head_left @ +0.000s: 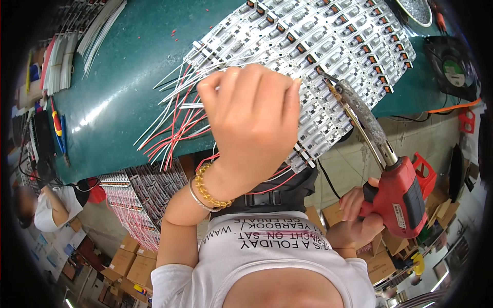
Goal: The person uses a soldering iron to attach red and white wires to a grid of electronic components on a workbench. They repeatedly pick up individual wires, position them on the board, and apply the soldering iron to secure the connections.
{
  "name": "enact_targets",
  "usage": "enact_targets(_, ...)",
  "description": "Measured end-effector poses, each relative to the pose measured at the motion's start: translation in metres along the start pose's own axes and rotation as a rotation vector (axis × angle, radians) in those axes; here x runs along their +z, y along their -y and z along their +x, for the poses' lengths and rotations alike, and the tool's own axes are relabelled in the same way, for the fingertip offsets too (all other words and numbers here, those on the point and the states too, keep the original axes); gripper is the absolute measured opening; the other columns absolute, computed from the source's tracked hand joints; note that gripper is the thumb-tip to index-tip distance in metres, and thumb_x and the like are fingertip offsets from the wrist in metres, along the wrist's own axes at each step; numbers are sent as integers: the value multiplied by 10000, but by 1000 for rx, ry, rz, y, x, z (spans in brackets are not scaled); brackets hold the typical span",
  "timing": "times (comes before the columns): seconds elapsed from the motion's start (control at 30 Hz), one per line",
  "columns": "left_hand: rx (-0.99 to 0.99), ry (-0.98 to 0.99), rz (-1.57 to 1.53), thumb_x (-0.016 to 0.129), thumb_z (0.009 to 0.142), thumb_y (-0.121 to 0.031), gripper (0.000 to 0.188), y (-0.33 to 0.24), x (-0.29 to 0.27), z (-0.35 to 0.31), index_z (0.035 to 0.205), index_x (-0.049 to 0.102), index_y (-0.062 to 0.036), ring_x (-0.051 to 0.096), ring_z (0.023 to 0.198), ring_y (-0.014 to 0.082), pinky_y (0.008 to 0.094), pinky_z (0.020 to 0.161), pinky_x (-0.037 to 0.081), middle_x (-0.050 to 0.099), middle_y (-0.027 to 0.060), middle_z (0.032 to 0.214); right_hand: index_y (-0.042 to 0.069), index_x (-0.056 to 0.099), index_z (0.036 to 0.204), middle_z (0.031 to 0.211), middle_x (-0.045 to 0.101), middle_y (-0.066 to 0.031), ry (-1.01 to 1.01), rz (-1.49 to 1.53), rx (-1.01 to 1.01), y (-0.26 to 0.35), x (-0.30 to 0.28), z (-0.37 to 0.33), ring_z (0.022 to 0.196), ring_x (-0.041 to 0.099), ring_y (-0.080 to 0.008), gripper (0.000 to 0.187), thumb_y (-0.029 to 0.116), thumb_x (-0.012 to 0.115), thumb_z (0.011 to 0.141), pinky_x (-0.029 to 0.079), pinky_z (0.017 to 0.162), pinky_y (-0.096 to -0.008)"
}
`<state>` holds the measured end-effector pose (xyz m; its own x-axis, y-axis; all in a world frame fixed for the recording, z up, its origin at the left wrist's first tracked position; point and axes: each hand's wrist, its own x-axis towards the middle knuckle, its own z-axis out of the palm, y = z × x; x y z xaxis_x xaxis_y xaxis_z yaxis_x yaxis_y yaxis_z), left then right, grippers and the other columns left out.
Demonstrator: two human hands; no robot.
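Red soldering gun [398, 190] slants far-left, tip [323, 74] over white boards [334, 43].

Left grip [252, 115] curled, back upward, foremost; right grip [365, 225] clenched, farther rearward.

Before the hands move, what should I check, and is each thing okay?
1. Right hand gripping the red and black pistol-shaped soldering tool: ok.
2. The tool's dark metal tip over the white circuit boards: ok.
3. Tip touching a board: cannot tell.
4. Left hand apart from the tip: ok, but close.
5. Thin red and white wires lying straight: not ok, they crisscross.
6. Tip cool: cannot tell.
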<state>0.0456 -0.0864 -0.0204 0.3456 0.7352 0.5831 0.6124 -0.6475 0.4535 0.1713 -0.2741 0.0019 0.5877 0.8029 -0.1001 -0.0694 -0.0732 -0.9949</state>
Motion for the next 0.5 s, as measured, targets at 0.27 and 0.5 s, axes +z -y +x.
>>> enact_targets(0.27,-52,126,-87,708,641,-53,127,-10,-5,-3,681,590,-75,503,737,189,322,768,315,559,30,774,-75,393,1170,442,415,7,72,72,-35,-7,-14,-4,358,406,-114,788,593,537,777,375,410,-251)
enact_targets(0.5,-30,105,-64,690,638,-40,142,-9,0,-6,678,559,-79,500,735,191,335,795,307,555,27,772,-65,433,1104,461,431,-5,23,0,-17,-1,-8,-7,364,408,-117,709,551,565,779,370,403,-256)
